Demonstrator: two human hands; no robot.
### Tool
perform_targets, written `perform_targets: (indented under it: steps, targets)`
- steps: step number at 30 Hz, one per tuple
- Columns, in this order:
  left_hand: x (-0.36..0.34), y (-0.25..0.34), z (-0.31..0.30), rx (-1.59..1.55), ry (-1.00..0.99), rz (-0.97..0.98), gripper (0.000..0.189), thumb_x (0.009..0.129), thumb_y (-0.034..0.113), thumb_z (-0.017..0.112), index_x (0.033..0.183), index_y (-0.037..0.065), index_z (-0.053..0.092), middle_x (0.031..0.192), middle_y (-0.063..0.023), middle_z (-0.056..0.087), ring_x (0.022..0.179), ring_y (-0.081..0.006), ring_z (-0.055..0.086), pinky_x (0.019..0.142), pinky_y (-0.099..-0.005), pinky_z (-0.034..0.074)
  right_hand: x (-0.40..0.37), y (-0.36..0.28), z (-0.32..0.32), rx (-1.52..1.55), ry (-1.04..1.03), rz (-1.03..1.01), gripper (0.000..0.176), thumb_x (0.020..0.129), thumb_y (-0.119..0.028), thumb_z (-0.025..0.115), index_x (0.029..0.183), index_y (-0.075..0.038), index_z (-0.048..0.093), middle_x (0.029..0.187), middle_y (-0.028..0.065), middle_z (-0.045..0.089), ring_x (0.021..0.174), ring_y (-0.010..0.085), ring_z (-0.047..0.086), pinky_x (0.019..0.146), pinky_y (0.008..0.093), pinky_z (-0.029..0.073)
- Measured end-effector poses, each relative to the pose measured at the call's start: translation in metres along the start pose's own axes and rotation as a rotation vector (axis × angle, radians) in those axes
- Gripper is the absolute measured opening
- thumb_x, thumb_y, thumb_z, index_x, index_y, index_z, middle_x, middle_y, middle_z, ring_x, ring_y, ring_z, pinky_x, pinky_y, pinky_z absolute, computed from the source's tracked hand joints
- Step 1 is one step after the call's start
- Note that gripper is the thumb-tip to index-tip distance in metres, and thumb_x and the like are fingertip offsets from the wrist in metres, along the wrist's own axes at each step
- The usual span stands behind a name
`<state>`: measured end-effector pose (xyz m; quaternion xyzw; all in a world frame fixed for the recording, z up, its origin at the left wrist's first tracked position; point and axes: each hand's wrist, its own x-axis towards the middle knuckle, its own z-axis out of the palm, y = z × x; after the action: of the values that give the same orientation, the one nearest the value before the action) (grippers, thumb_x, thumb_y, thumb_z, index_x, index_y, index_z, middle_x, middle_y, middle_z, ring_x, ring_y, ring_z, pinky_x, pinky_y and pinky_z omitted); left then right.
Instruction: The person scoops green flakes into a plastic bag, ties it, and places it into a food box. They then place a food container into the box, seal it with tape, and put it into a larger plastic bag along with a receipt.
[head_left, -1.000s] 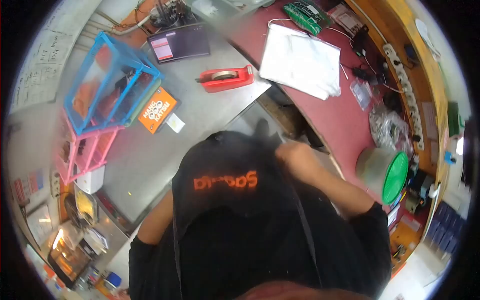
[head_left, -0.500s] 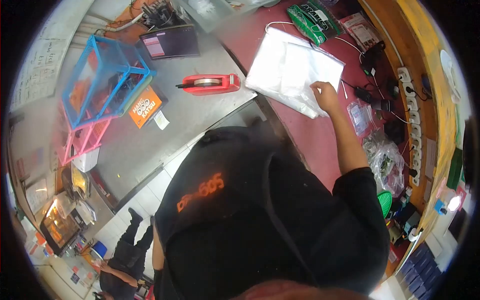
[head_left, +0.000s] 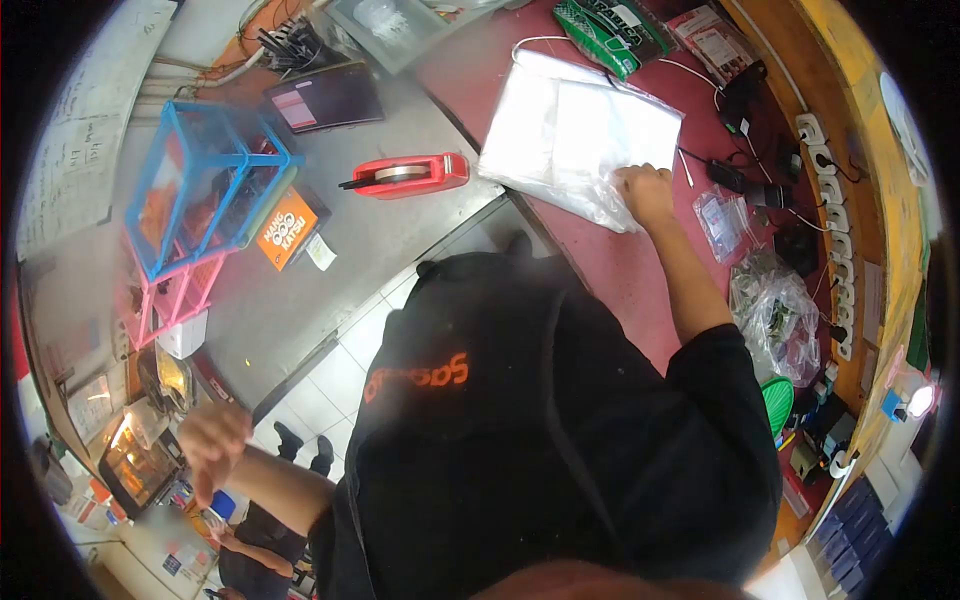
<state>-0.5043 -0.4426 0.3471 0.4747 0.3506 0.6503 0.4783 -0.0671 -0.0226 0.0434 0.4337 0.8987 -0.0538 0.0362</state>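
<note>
Apron cloth, black with orange lettering, fills the foreground. The left hand (head_left: 213, 445) hangs in the air by the near left corner of the metal worktop (head_left: 330, 240), fingers loosely spread and holding nothing. The right hand (head_left: 650, 193) rests at the near right part of the plastic stack (head_left: 555, 130), fingers curled against it; whether they pinch it, I cannot tell. That stack lies along the left edge of the red worktop (head_left: 605, 290). Left of it on the metal are the red tape dispenser (head_left: 415, 176), then the orange box (head_left: 287, 230) beside the blue rack (head_left: 240, 160). Farther off are the tablet (head_left: 325, 98) and, touching the stack's far side, the green packet (head_left: 605, 35).
</note>
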Motion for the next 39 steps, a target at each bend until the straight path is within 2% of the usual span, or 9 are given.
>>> perform_targets:
  steps: [5,8,11,15,18,24,29,36,39]
  targets:
    - [0.029,-0.061,0.001,0.11,-0.017,-0.165,0.079,0.065,0.057,0.075,0.116,0.0,0.057,0.097,-0.0211,0.066,0.092,-0.0344,0.063,0.086,-0.048,0.047,-0.007,0.008,-0.033,0.232,0.093,0.145,0.013,0.081,-0.024,0.061,0.087,-0.012,0.066,0.083,0.0069,0.066,0.08,0.0241,0.061,0.08,0.0415,0.04]
    - [0.041,-0.102,0.004,0.06,-0.053,-0.173,0.077,0.071,0.056,0.07,0.118,-0.003,0.054,0.105,-0.023,0.063,0.098,-0.0351,0.062,0.087,-0.049,0.046,-0.018,0.016,-0.03,0.079,-0.062,-0.05,0.015,0.08,-0.024,0.062,0.091,-0.014,0.067,0.084,0.0056,0.064,0.082,0.0232,0.06,0.078,0.0401,0.04]
    - [0.045,-0.153,0.0,0.07,0.099,-0.296,0.072,0.078,0.053,0.064,0.121,-0.003,0.05,0.111,-0.0214,0.06,0.105,-0.0319,0.058,0.093,-0.0451,0.042,-0.014,-0.003,-0.013,0.012,0.026,-0.237,0.022,0.08,-0.023,0.062,0.101,-0.017,0.066,0.087,0.0039,0.061,0.083,0.0225,0.059,0.075,0.039,0.04]
    - [0.034,-0.227,-0.022,-0.053,0.248,-0.384,0.067,0.083,0.048,0.061,0.126,0.0,0.044,0.121,-0.0172,0.055,0.113,-0.0269,0.052,0.096,-0.0391,0.04,-0.01,-0.03,-0.016,0.02,-0.007,-0.214,0.034,0.081,-0.019,0.059,0.114,-0.019,0.062,0.086,0.0053,0.06,0.079,0.0235,0.059,0.072,0.0382,0.04]
    - [0.006,-0.266,-0.04,-0.306,0.438,-0.418,0.059,0.086,0.042,0.059,0.129,0.005,0.043,0.125,-0.0139,0.052,0.113,-0.0246,0.051,0.094,-0.0366,0.041,-0.004,-0.028,-0.023,0.116,-0.22,-0.083,0.038,0.08,-0.006,0.049,0.114,-0.014,0.064,0.098,0.0156,0.066,0.084,0.0325,0.06,0.084,0.0389,0.043]
    - [-0.018,-0.27,-0.055,-0.302,0.562,-0.43,0.056,0.087,0.042,0.056,0.131,0.009,0.043,0.126,-0.0125,0.051,0.114,-0.0247,0.05,0.092,-0.0367,0.042,0.002,-0.013,-0.002,0.45,-0.176,-0.005,0.038,0.083,-0.007,0.044,0.114,-0.015,0.064,0.098,0.0213,0.063,0.087,0.0347,0.06,0.082,0.0438,0.047]
    - [-0.016,-0.267,-0.051,-0.21,0.548,-0.435,0.062,0.085,0.045,0.057,0.133,0.009,0.04,0.128,-0.0119,0.049,0.115,-0.0248,0.048,0.093,-0.0372,0.041,-0.006,-0.016,-0.01,0.238,-0.086,0.094,0.031,0.085,-0.011,0.047,0.107,-0.021,0.067,0.095,0.0132,0.058,0.086,0.0285,0.061,0.077,0.0398,0.049]
    - [-0.01,-0.262,-0.039,-0.172,0.522,-0.458,0.064,0.085,0.046,0.058,0.132,0.008,0.04,0.126,-0.0116,0.049,0.114,-0.0234,0.048,0.093,-0.0353,0.041,-0.018,-0.008,0.014,0.522,0.246,-0.016,0.009,0.083,-0.013,0.058,0.085,-0.011,0.066,0.089,0.0099,0.058,0.079,0.0272,0.061,0.069,0.0389,0.049]
    - [-0.007,-0.259,-0.038,-0.138,0.517,-0.447,0.064,0.085,0.046,0.059,0.132,0.007,0.04,0.126,-0.0116,0.049,0.114,-0.023,0.049,0.092,-0.0346,0.041,-0.023,-0.006,0.013,0.778,0.253,0.32,0.009,0.084,-0.013,0.057,0.084,-0.008,0.065,0.086,0.0131,0.059,0.074,0.0277,0.062,0.066,0.0409,0.049]
